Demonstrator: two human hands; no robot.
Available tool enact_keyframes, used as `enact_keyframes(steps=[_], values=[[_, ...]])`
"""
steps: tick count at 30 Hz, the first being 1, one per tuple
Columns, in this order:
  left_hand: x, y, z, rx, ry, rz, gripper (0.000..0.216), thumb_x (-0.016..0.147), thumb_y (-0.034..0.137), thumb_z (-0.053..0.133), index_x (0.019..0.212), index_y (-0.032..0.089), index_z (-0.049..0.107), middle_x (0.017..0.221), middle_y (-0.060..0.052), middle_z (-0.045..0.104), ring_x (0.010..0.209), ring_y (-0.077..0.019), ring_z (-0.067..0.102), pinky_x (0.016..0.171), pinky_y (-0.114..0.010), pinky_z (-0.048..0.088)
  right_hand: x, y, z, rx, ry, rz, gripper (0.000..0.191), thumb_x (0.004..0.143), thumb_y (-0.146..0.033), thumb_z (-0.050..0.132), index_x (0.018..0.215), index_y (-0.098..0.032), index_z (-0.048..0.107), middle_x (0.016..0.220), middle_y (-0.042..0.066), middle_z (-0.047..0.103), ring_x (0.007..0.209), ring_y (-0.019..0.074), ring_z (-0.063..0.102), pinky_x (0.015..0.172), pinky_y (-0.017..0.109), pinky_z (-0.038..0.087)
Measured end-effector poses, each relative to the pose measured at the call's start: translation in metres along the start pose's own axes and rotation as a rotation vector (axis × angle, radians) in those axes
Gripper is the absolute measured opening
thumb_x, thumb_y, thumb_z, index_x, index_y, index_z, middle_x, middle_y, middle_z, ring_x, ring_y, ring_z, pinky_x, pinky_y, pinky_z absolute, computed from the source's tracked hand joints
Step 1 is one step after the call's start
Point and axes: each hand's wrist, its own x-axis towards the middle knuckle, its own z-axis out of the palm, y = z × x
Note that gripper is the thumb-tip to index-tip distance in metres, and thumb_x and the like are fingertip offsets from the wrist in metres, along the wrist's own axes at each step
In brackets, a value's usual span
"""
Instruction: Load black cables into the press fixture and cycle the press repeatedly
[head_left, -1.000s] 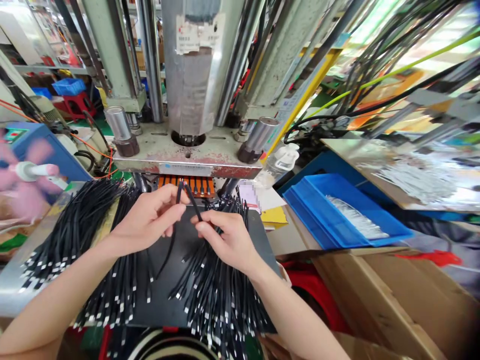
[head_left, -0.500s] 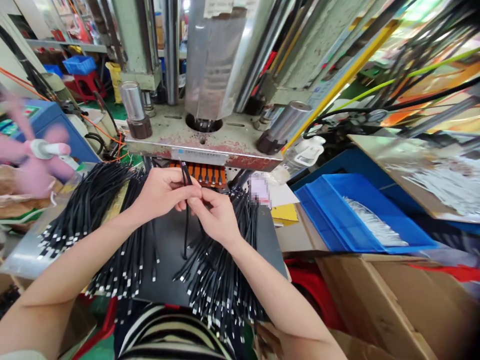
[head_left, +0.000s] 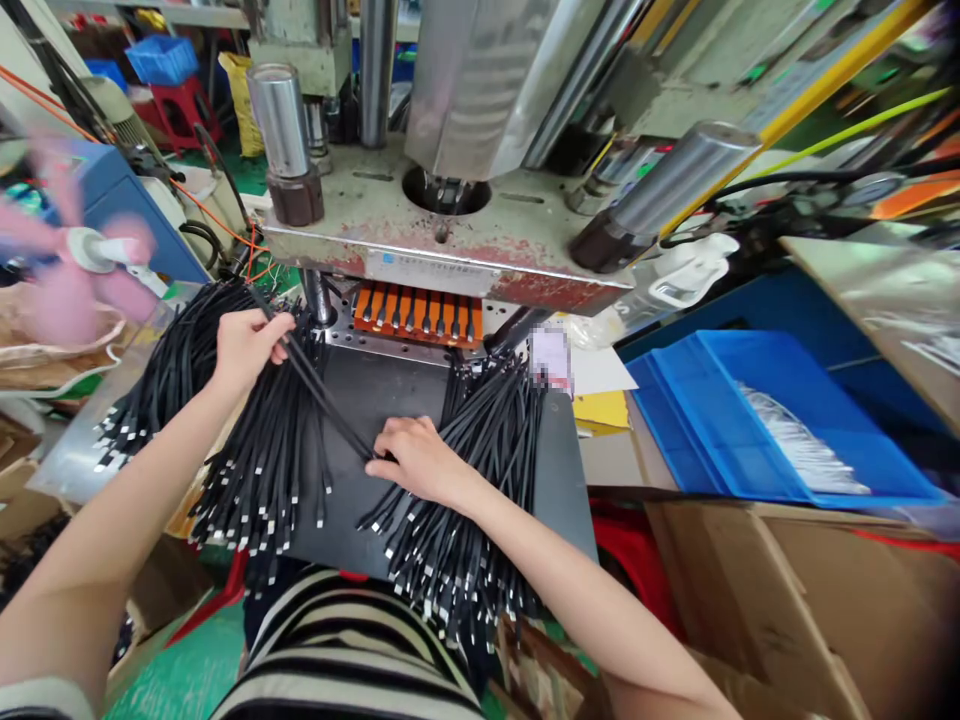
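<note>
A black flat cable (head_left: 324,395) runs slantwise between my two hands over the dark board (head_left: 360,375). My left hand (head_left: 251,345) pinches its upper end, above a bundle of black cables (head_left: 262,450). Lower down, my right hand (head_left: 412,455) has its fingers closed round the other end, beside a second bundle of black cables (head_left: 465,520) with pale metal tips. Under the machine's press plate (head_left: 442,240), an orange mould (head_left: 418,315) holds several black cable ends in a row.
A pink fan (head_left: 94,245) spins at the left. On the right are blue trays (head_left: 750,420) with white cables, a cardboard box (head_left: 757,600) and a white bottle (head_left: 694,270). Another black cable bundle (head_left: 172,370) lies far left.
My hands were together in front of the mould; now they are apart. The left has moved left, the right down, with the cable stretched between them. The view has shifted.
</note>
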Motion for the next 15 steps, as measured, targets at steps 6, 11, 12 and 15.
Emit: enact_keyframes(steps=[6,11,12,15], values=[[0.014,-0.055,-0.025,0.277,0.041,-0.083,0.031,0.074,0.044,0.063,0.057,0.019,0.058,0.044,0.000,0.055,0.038,-0.0139,0.052,0.041,-0.024,0.040,-0.030,0.008,-0.011,-0.050,-0.235,-0.062,0.018,0.088,-0.035,0.068,0.092,-0.018,0.069,0.091,0.006,0.065,0.085,0.0195,0.061,0.073,0.028,0.040],[0.015,-0.055,-0.016,0.540,0.108,0.040,0.029,0.077,0.041,0.061,0.091,0.017,0.066,0.056,0.002,0.057,0.058,-0.0175,0.059,0.065,-0.027,0.045,-0.016,0.015,-0.029,0.053,-0.323,-0.213,0.023,0.084,-0.031,0.072,0.103,-0.018,0.069,0.094,0.005,0.068,0.088,0.0192,0.064,0.079,0.029,0.044],[0.014,-0.055,-0.014,0.549,0.142,0.047,0.037,0.076,0.041,0.063,0.103,0.015,0.063,0.060,0.002,0.057,0.061,-0.0180,0.060,0.067,-0.028,0.045,-0.005,0.016,-0.032,0.087,-0.270,-0.233,0.023,0.085,-0.030,0.071,0.104,-0.018,0.068,0.095,0.005,0.068,0.087,0.0180,0.064,0.079,0.028,0.045],[0.012,-0.058,-0.013,0.504,0.216,0.031,0.063,0.072,0.041,0.068,0.124,0.011,0.047,0.062,0.005,0.054,0.063,-0.0184,0.059,0.069,-0.029,0.045,0.038,0.019,-0.039,0.178,-0.028,-0.229,0.020,0.088,-0.025,0.067,0.105,-0.017,0.067,0.096,0.005,0.069,0.082,0.0147,0.065,0.078,0.026,0.047]])
